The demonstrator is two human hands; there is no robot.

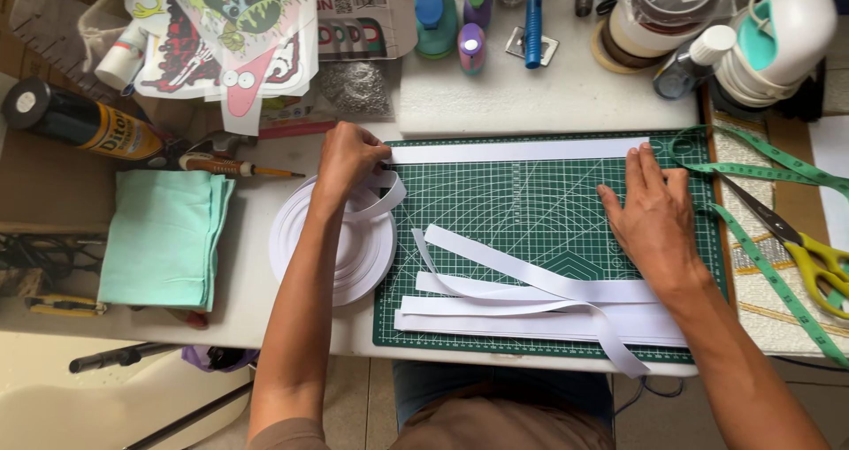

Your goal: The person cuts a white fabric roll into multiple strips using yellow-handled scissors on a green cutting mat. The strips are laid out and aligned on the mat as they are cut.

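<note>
A white ribbon strip (pixel 522 151) lies stretched along the far edge of the green cutting mat (pixel 522 211). My left hand (pixel 347 158) pinches the strip's left end, just above a large white ribbon roll (pixel 334 248). My right hand (pixel 653 213) rests flat on the mat, fingertips pressing the strip's right end. Several cut white strips (pixel 531 304) lie piled at the mat's near side, one hanging over the edge.
Yellow-handled scissors (pixel 800 242) and a green measuring tape (pixel 769 171) lie right of the mat. Folded mint cloth (pixel 164 236), a dark tube (pixel 80 123) and a screwdriver-like tool (pixel 234 164) sit left. Paper punches (pixel 435 12), tape rolls (pixel 654 17) and stickers (pixel 230 34) crowd the far side.
</note>
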